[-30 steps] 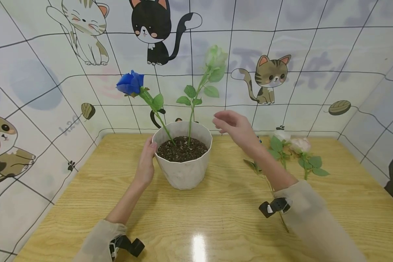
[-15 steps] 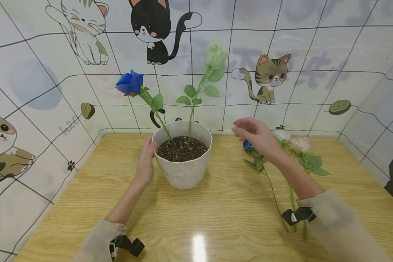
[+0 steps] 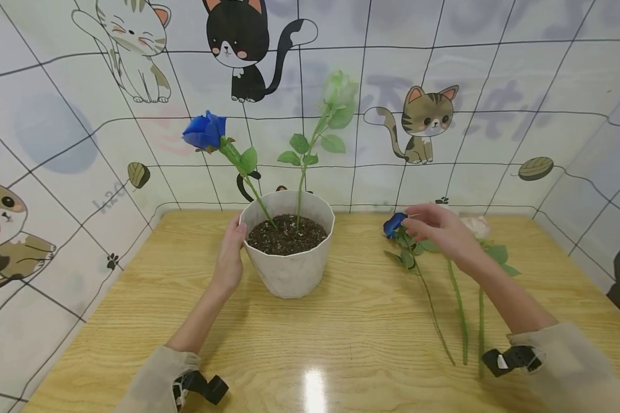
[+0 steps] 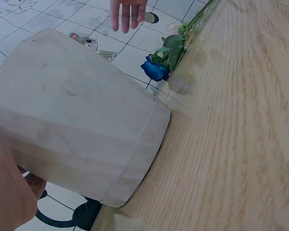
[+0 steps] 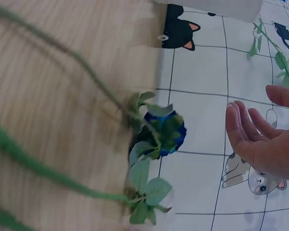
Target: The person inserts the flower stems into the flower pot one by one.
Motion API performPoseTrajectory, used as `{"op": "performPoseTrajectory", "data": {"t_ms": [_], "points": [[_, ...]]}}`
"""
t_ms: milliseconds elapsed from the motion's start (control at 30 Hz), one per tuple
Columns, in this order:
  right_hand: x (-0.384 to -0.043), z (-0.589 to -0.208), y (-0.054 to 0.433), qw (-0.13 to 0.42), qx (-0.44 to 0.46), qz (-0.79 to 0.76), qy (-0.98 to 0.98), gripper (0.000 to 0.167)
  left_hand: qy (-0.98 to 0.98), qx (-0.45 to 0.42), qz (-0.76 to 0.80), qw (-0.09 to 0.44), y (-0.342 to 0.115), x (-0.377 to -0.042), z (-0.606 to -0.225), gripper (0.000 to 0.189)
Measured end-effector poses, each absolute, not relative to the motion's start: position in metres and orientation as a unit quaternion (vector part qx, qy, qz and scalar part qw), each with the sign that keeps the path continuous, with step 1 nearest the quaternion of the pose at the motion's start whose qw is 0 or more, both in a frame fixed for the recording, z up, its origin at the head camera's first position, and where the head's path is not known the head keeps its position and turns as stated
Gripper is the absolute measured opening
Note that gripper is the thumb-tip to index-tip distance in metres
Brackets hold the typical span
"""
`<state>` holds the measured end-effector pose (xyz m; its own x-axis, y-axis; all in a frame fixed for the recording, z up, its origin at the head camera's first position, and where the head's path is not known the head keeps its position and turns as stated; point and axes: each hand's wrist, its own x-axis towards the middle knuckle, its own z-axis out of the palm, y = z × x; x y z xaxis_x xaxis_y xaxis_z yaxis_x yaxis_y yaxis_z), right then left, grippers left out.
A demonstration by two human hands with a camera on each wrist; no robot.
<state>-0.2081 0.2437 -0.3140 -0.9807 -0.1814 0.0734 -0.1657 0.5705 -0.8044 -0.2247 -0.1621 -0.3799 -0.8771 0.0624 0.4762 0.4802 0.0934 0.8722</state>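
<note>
A white flowerpot [image 3: 289,275] filled with dark soil [image 3: 284,236] stands on the table. A blue rose [image 3: 205,132] and a pale green-white rose [image 3: 340,92] rise from the soil. My left hand [image 3: 229,261] holds the flowerpot at its left side, thumb by the rim; in the left wrist view its fingers are partly hidden behind the pot. Over the loose flowers on the right hovers my right hand [image 3: 441,234], fingers loosely bent and holding nothing. Near its fingertips lies another blue rose [image 3: 394,225]. In the right wrist view that hand [image 5: 269,137] is apart from the stems.
Right of the pot, a pale pink rose [image 3: 476,226] lies on the wooden table [image 3: 310,344] among green stems [image 3: 458,315] that point toward the front. Behind the table hangs a white gridded wall sheet [image 3: 392,63] with cartoon cats.
My right hand has moved right and lower, away from the pot and over the loose flowers, uncovering the blue rose there. My left hand and the flowerpot have not moved.
</note>
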Motion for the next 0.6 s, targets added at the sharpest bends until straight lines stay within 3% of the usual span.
{"op": "performPoseTrajectory", "data": {"t_ms": [600], "points": [[-0.195,-0.353,0.276,0.082,-0.082,-0.446,0.887,0.063,-0.723,-0.188,-0.645,0.161,-0.162,-0.224,-0.38,0.052]]}}
